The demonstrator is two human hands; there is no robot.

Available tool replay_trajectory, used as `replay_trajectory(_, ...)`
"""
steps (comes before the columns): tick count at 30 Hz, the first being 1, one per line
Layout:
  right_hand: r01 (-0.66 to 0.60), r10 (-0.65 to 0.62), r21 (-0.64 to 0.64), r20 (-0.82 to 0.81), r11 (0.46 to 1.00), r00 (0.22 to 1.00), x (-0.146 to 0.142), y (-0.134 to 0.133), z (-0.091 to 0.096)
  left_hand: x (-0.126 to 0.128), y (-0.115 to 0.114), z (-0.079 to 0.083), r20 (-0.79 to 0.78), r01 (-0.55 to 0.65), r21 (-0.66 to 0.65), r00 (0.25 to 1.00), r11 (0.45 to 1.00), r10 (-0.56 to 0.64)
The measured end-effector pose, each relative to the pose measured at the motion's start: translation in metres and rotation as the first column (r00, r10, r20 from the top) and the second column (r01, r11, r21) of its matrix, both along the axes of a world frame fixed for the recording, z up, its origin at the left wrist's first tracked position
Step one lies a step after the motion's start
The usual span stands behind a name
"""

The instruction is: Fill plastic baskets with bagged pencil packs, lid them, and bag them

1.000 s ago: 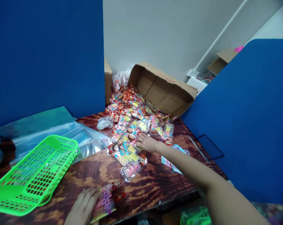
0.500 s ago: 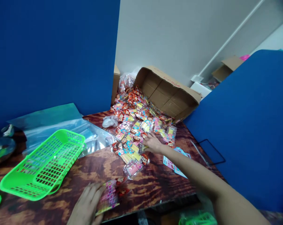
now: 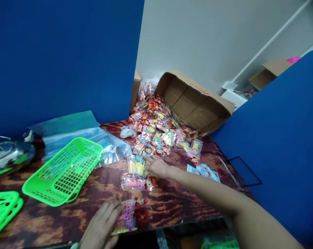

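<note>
At the table's front edge my left hand is closed around the side of a stack of small clear packets printed with red-haired doll heads. Farther out, my right hand grips the right end of a row of yellow packets, its fingers bent over them and partly blurred. A pink packet lies flat just in front of that row. Behind my right hand a heap of similar packets spreads out of a tipped cardboard box.
A green basket stands on clear plastic bags at the left. Green plastic pieces and a shiny metal lid are beyond it. Blue printed cards lie at the right. Blue partitions flank the table.
My right hand has come slightly nearer, drawing yellow packets away from the heap into a row. My left hand stays on its stack. The view has shifted, showing more of the left side.
</note>
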State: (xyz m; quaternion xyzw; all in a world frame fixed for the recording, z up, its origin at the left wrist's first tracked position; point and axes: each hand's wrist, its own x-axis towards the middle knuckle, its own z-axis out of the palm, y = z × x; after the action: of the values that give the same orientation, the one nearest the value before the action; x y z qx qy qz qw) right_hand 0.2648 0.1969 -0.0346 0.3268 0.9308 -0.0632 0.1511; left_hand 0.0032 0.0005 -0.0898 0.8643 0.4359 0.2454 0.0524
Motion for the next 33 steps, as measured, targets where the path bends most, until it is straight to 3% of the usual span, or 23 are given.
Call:
replay_trajectory(3, 0.148, -0.148, 0.003, -0.061, 0.989, 0.987, -0.031, -0.016, -0.004, 0.000, -0.003, -0.001, -0.008, -0.003, -0.088, 1.000, 0.996, 0.002)
replay_trajectory(6, 0.082, -0.089, -0.063, -0.105, 0.995, 0.991, -0.043, -0.009, 0.006, 0.001, -0.004, -0.003, -0.010, 0.002, -0.128, 1.000, 0.992, -0.004)
replay_trajectory(9, -0.051, 0.037, -0.108, -0.133, 0.993, 0.990, -0.035, 0.010, 0.021, 0.002, -0.006, -0.004, 0.018, 0.012, -0.150, 1.000, 0.989, -0.009)
replay_trajectory(11, -0.205, 0.193, -0.083, -0.129, 0.975, 0.973, -0.029, 0.018, 0.026, 0.003, -0.006, -0.003, 0.040, 0.020, -0.174, 0.999, 0.984, -0.013)
replay_trajectory(13, -0.368, 0.362, -0.046, -0.108, 0.929, 0.926, -0.027, 0.018, 0.022, 0.004, -0.006, -0.001, 0.052, 0.023, -0.200, 0.999, 0.979, -0.013)
replay_trajectory(15, -0.453, 0.452, 0.001, -0.078, 0.891, 0.889, -0.029, 0.012, 0.012, 0.005, -0.005, 0.003, 0.057, 0.027, -0.214, 0.998, 0.976, -0.015)
replay_trajectory(21, -0.415, 0.418, 0.125, 0.004, 0.901, 0.908, -0.026, -0.004, -0.008, 0.006, -0.005, 0.009, 0.048, 0.032, -0.224, 0.999, 0.974, -0.022)
replay_trajectory(25, -0.403, 0.412, 0.127, -0.045, 0.906, 0.910, -0.022, -0.009, 0.000, 0.006, -0.005, 0.009, 0.070, 0.037, -0.229, 0.997, 0.973, -0.021)
replay_trajectory(29, -0.340, 0.348, 0.080, -0.142, 0.937, 0.927, -0.037, -0.014, 0.008, 0.006, -0.004, 0.009, 0.097, 0.045, -0.257, 0.995, 0.965, -0.020)
replay_trajectory(33, -0.405, 0.416, 0.122, -0.086, 0.906, 0.905, -0.053, -0.019, 0.008, 0.005, -0.005, 0.010, 0.099, 0.049, -0.306, 0.995, 0.951, -0.020)
